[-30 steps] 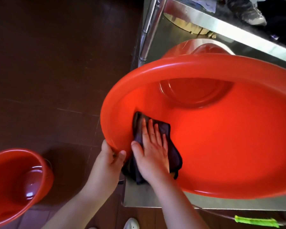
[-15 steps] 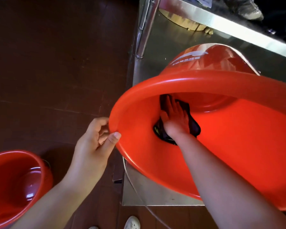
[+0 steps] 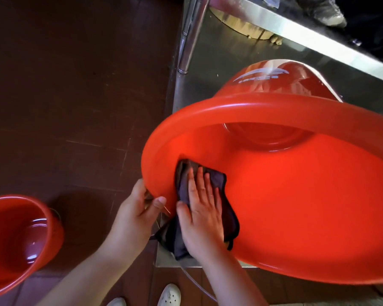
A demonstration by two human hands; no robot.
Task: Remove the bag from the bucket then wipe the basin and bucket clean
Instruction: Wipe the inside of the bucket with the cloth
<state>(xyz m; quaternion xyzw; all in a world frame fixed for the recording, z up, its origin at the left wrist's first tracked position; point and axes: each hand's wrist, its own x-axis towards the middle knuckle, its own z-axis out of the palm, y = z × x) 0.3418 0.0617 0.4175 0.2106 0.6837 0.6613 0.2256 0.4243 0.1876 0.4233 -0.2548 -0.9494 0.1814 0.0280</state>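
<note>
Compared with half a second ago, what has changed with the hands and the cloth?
The right hand slid the dark cloth from deep in the basin back to the near wall by the rim. The left hand now grips that rim beside it. The bucket on the floor stayed put.

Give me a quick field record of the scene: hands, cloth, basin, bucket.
left hand: grips basin rim at its near left edge
right hand: fingers flat, pressing cloth on the inner wall
cloth: dark, draped over the near rim
basin: red, tilted toward the camera, on metal table
bucket: red, on the floor at left, no bag visible
stage: wiping basin
</note>
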